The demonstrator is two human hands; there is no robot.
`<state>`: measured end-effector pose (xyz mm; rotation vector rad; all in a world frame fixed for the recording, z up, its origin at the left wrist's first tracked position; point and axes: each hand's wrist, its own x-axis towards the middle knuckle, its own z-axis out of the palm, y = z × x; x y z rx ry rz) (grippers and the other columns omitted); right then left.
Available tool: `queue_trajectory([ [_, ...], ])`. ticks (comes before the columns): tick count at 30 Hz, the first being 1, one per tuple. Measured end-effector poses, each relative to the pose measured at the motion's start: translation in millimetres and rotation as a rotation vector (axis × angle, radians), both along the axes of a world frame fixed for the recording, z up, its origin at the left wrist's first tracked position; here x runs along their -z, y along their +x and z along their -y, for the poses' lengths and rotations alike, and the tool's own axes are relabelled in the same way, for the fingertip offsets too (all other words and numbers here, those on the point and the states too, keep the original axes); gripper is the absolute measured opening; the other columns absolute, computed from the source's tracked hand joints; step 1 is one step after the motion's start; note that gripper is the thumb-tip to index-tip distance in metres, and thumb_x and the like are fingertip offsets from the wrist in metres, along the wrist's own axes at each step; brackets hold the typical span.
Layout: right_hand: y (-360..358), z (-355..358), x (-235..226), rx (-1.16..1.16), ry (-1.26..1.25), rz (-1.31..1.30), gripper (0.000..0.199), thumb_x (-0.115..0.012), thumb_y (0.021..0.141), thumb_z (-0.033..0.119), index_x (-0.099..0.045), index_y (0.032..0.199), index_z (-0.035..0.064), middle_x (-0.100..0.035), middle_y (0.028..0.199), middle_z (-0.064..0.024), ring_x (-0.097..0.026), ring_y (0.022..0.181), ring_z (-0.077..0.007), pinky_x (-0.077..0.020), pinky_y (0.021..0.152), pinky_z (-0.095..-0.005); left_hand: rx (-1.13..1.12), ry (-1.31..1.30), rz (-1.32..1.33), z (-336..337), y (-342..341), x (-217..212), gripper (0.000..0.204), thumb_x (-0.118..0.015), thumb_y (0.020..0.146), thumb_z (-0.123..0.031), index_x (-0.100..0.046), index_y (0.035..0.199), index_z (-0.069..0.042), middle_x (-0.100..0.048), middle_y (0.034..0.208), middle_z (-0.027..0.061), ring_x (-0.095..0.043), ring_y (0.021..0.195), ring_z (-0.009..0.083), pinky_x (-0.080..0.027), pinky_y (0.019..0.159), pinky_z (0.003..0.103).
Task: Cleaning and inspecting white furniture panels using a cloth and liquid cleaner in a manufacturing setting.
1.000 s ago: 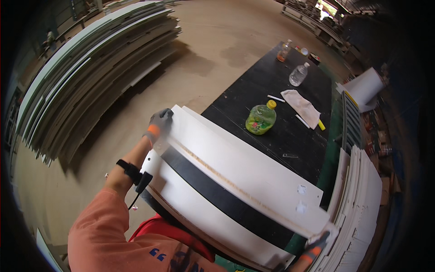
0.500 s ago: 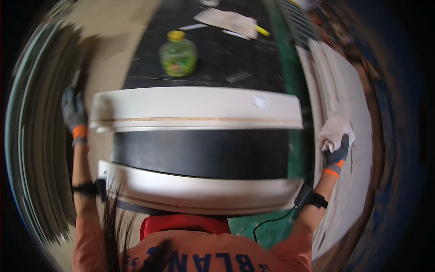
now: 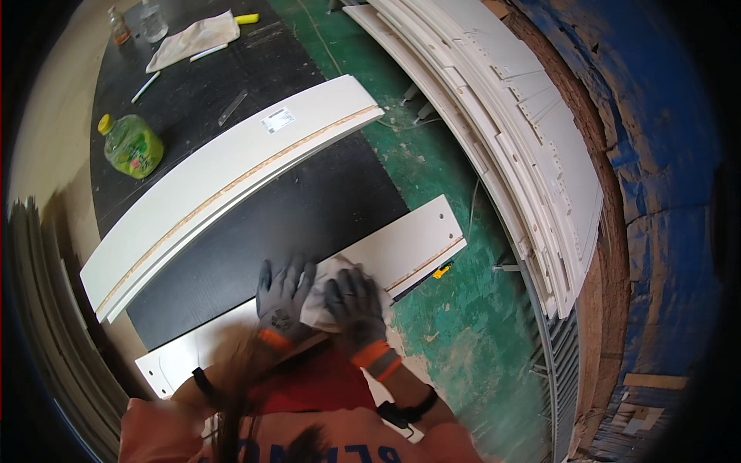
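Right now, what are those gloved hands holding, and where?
Both the left hand and right hand grip a crumpled white cloth, one each side, pressed on the near white panel.

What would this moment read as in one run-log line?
left hand: flat on white cloth | right hand: on cloth | cloth: on near white panel | green bottle: on black table

Bright even daylight, soft shadows; strong fisheye bending, black vignette at rim; motion blur lower left.

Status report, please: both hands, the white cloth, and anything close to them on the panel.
Left hand and right hand, both gloved, pressed on white cloth. Cloth lies on near white panel. Nothing else by the hands; green bottle far off on black table.
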<state>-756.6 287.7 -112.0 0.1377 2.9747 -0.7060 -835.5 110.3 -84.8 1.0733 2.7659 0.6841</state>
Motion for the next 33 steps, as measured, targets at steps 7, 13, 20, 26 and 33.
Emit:
queue_trajectory([
  [7,-82.9,-181.0,-7.2,0.632,0.571,-0.126,0.067,-0.055,0.087,0.04,-0.041,0.141,0.0019,-0.041,0.146,-0.0164,-0.035,0.136,-0.0345,-0.0279,0.111,-0.0461,0.017,-0.072,0.002,-16.5,2.5,-13.3,0.065,-0.057,0.083,-0.025,-0.038,0.141,-0.003,-0.041,0.141,0.0224,-0.035,0.135,0.0401,-0.022,0.11,0.061],
  [13,-73.2,-77.1,20.5,0.254,0.324,-0.066,0.062,-0.055,0.086,0.037,-0.045,0.138,0.003,-0.037,0.149,-0.0164,-0.034,0.138,-0.0318,-0.0282,0.112,-0.0414,-0.01,-0.082,-0.024,-9.4,-0.1,-8.3,0.062,-0.057,0.084,-0.024,-0.04,0.139,-0.001,-0.04,0.141,0.0233,-0.034,0.135,0.0409,-0.021,0.11,0.061],
  [20,-98.1,-128.6,-29.0,0.487,0.408,-0.054,0.057,-0.061,0.082,0.031,-0.047,0.127,-0.0021,-0.049,0.133,-0.0171,-0.045,0.125,-0.0328,-0.0334,0.107,-0.0405,0.01,-0.114,-0.015,-12.3,2.3,-14.4,0.062,-0.056,0.084,-0.023,-0.039,0.138,0.002,-0.039,0.141,0.0243,-0.033,0.135,0.0426,-0.021,0.11,0.061],
  [26,-89.6,-110.5,-3.6,0.426,0.514,-0.049,0.06,-0.064,0.082,0.033,-0.048,0.13,0.0007,-0.044,0.139,-0.0194,-0.034,0.136,-0.0346,-0.0269,0.113,-0.0442,-0.017,-0.137,-0.043,-12.4,3.4,-10.4,0.064,-0.058,0.082,-0.024,-0.04,0.138,0.001,-0.041,0.14,0.0231,-0.035,0.134,0.0412,-0.021,0.11,0.06],
  [33,-101.3,-167.3,-2.6,0.601,0.465,-0.242,0.055,-0.058,0.085,0.026,-0.048,0.131,-0.0029,-0.049,0.135,-0.0177,-0.04,0.131,-0.0332,-0.0287,0.112,-0.0434,-0.004,-0.161,-0.014,-20.0,6.5,-16.8,0.062,-0.057,0.085,-0.029,-0.04,0.14,-0.004,-0.041,0.142,0.0193,-0.034,0.137,0.0374,-0.019,0.112,0.059],
])
